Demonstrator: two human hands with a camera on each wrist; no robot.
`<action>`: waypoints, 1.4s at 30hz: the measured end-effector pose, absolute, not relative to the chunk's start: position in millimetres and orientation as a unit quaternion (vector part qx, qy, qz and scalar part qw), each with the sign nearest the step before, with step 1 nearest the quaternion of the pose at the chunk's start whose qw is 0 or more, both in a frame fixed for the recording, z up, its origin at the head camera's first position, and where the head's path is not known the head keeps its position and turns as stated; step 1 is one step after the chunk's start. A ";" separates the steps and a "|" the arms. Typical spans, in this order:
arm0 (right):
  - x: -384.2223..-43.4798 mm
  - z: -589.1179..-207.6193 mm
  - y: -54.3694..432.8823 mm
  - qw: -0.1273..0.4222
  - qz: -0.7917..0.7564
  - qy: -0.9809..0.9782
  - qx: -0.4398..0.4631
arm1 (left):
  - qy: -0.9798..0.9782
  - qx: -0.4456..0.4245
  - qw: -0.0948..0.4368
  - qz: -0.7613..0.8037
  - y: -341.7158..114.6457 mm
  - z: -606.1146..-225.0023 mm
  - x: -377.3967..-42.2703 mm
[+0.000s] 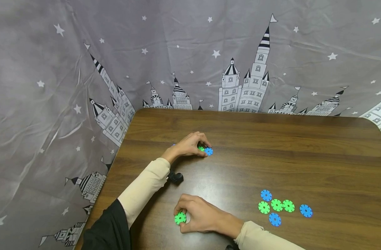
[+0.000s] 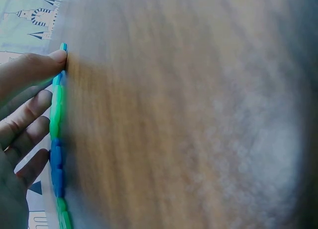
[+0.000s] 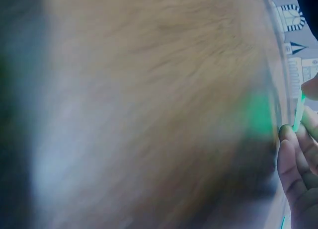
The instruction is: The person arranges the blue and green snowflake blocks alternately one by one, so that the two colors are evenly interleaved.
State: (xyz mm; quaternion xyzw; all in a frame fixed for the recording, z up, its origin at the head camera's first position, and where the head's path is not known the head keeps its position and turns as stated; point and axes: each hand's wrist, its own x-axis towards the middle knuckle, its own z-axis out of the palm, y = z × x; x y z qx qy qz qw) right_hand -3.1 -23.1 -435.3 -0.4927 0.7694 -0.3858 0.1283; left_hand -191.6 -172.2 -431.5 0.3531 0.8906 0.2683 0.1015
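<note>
Green notched disc [image 1: 180, 218]: rim clamped between thumb and fingers of right hand [image 1: 203, 214], at 6 o'clock from left hand [image 1: 190, 144]. Left fingers pinch blue disc [image 1: 209, 151], end of green-blue row [image 2: 56, 114]. 6 flat discs [image 1: 276, 205], 3 o'clock from right hand, on wood-grained table [image 1: 303, 156].

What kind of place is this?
Maybe a play corner set up in a room, though I can't be sure. There's a wooden table, a gray cloth backdrop with castles and stars on it, and green and blue notched discs.
</note>
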 end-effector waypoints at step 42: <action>-68.2 -442.4 60.9 0.086 -0.436 0.831 -0.334 | 0.893 0.343 0.111 0.269 -171.9 -431.6 -191.9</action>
